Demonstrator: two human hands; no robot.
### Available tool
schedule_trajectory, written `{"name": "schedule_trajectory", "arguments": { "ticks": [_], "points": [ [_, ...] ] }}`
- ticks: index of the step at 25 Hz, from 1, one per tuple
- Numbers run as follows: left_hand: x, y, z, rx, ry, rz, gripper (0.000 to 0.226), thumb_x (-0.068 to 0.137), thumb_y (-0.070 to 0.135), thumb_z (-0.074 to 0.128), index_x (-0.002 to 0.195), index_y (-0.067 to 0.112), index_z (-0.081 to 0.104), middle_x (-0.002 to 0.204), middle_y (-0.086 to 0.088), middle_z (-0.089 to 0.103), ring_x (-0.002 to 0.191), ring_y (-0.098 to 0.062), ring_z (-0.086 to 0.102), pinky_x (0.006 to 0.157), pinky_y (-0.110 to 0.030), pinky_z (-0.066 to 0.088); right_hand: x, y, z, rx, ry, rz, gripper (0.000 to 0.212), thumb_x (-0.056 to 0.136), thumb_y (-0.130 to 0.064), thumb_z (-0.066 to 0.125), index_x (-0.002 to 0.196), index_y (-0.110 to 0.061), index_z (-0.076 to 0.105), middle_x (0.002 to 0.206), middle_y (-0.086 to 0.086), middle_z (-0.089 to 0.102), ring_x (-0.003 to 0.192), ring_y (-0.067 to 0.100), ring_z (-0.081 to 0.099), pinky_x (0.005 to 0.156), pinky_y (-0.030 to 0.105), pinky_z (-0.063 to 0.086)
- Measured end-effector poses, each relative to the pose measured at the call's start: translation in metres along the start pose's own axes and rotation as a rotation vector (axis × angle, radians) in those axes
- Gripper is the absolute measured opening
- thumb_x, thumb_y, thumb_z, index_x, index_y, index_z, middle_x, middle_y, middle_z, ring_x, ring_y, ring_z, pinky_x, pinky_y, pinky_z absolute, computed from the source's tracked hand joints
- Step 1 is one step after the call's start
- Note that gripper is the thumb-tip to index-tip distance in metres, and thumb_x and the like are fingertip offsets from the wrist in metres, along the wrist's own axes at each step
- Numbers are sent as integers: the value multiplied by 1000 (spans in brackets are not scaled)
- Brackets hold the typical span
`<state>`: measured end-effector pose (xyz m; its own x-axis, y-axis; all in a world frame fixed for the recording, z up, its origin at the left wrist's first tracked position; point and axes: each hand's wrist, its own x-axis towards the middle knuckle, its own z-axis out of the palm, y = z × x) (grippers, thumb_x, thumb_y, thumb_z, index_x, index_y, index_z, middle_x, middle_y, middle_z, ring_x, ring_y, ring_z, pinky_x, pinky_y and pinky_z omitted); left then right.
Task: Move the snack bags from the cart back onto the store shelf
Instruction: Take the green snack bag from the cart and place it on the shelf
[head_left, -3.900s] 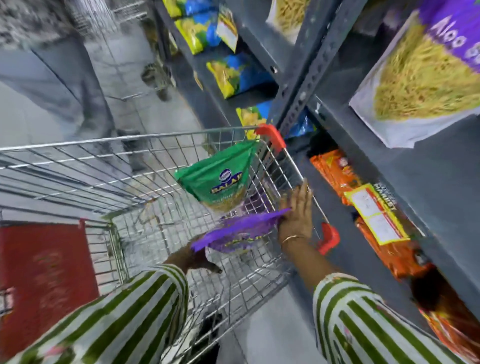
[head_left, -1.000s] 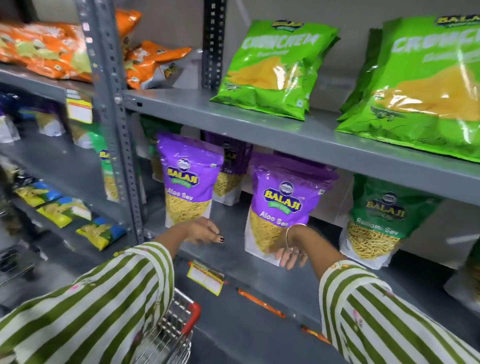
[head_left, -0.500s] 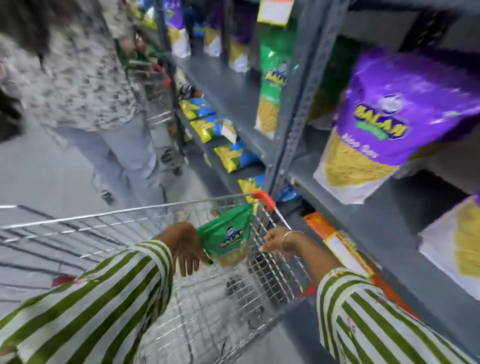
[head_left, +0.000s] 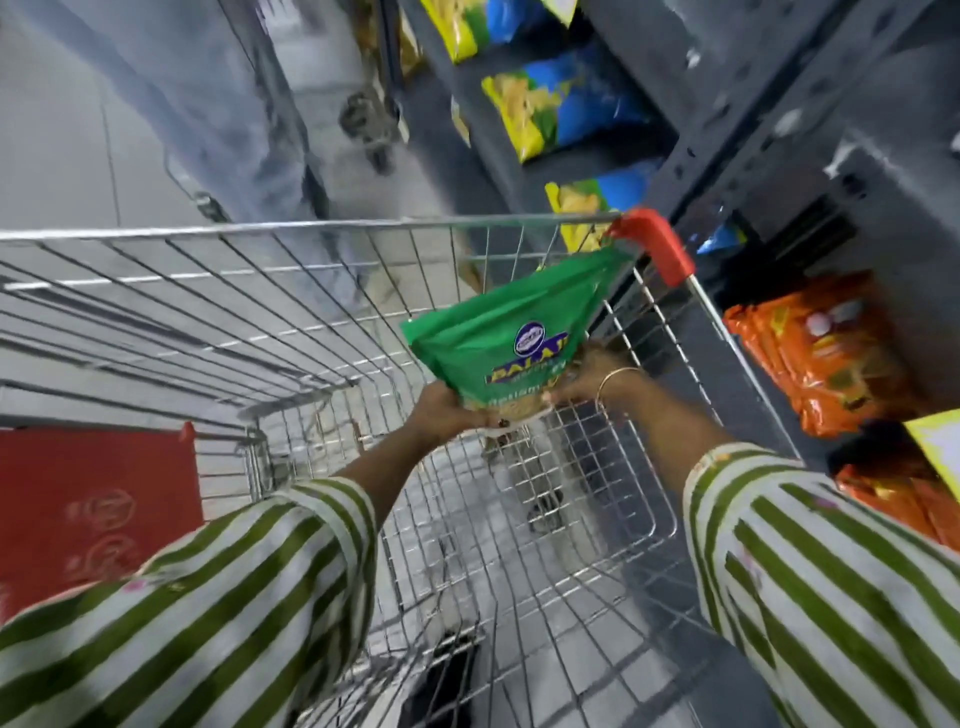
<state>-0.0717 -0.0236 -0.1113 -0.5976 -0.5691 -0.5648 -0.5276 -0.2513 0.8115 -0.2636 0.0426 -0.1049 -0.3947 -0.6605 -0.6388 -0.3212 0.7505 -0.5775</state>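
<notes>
A green Balaji snack bag (head_left: 511, 325) leans in the far right corner of the wire cart (head_left: 208, 291), its top against the cart's wall. My left hand (head_left: 447, 410) grips the bag's lower left edge. My right hand (head_left: 592, 376), with a thin bangle at the wrist, grips its lower right edge. Both hands are inside the cart basket. No other bag shows in the cart. The grey store shelf (head_left: 779, 130) runs along the right side.
Orange packets (head_left: 815, 353) lie on a low shelf right of the cart. Blue and yellow bags (head_left: 566, 104) sit on shelves further ahead. A person's legs (head_left: 249, 104) stand beyond the cart. A red flap (head_left: 93, 509) is at the cart's near left.
One second ago both hands were at the purple bags on the shelf. Since then my view dropped to the cart, and both hands have closed on the green bag.
</notes>
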Motion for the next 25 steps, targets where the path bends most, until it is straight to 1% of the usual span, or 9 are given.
{"name": "schedule_trajectory", "arguments": {
  "ticks": [5, 12, 15, 17, 19, 20, 22, 24, 25],
  "points": [
    [-3, 1, -6, -40, 132, 17, 63, 63, -6, 76, 121, -4, 53, 124, -19, 61, 103, -17, 57, 97, -31, 47, -21, -5, 9, 47, 100, -22, 73, 62, -4, 81, 126, -1, 47, 130, 18, 56, 123, 32, 50, 106, 35, 38],
    [-70, 94, -29, 174, -42, 194, 60, 66, -1, 75, 122, 0, 54, 112, -4, 60, 104, -15, 54, 101, -32, 44, -99, -34, -28, 224, 203, -122, 84, 50, -8, 88, 124, -4, 48, 121, 14, 62, 113, 26, 58, 104, 43, 44],
    [-114, 150, -32, 317, -100, 350, 77, 50, 35, 84, 118, 10, 59, 92, 16, 71, 92, 2, 62, 93, -16, 48, -161, -58, -64, 257, 277, -217, 84, 56, 0, 84, 127, -2, 40, 114, 5, 57, 107, 15, 51, 103, 31, 40],
    [-141, 187, -30, 420, -131, 448, 88, 43, 55, 79, 117, 12, 61, 86, 27, 72, 82, 16, 60, 81, 0, 46, -210, -71, -91, 203, 349, -258, 76, 56, -5, 85, 123, -3, 48, 114, 6, 60, 107, 17, 53, 104, 40, 43],
    [-167, 225, -20, 518, -147, 547, 107, 37, 75, 68, 122, 12, 58, 113, 5, 69, 102, 0, 60, 96, -17, 48, -262, -77, -118, 184, 438, -301, 63, 55, -11, 87, 111, -10, 58, 116, 10, 64, 109, 22, 58, 99, 35, 50],
    [-176, 244, -13, 546, -170, 586, 109, 37, 76, 68, 124, 12, 56, 122, -1, 64, 109, -7, 60, 100, -23, 48, -290, -78, -133, 194, 475, -321, 57, 56, -10, 86, 107, -13, 61, 113, 8, 65, 105, 20, 60, 90, 21, 53],
    [-218, 288, 12, 633, -237, 621, 82, 51, 52, 79, 120, 11, 59, 117, 2, 63, 102, -1, 62, 90, -8, 48, -349, -74, -159, 223, 527, -331, 55, 59, -10, 84, 110, -9, 61, 107, 3, 65, 95, 11, 56, 64, 1, 45],
    [-240, 317, 46, 622, -293, 648, 35, 67, 11, 78, 98, 19, 65, 89, 11, 73, 82, -5, 66, 65, -2, 48, -402, -61, -180, 263, 573, -351, 56, 63, -7, 82, 114, -5, 59, 112, 1, 64, 94, 9, 53, 61, 1, 42],
    [-252, 329, 64, 605, -329, 649, 33, 67, 4, 77, 90, 24, 62, 72, 19, 74, 71, -4, 66, 56, -2, 48, -425, -51, -189, 261, 609, -354, 56, 65, -6, 80, 115, -3, 58, 112, -1, 62, 95, 8, 51, 58, -1, 41]
  ]
}}
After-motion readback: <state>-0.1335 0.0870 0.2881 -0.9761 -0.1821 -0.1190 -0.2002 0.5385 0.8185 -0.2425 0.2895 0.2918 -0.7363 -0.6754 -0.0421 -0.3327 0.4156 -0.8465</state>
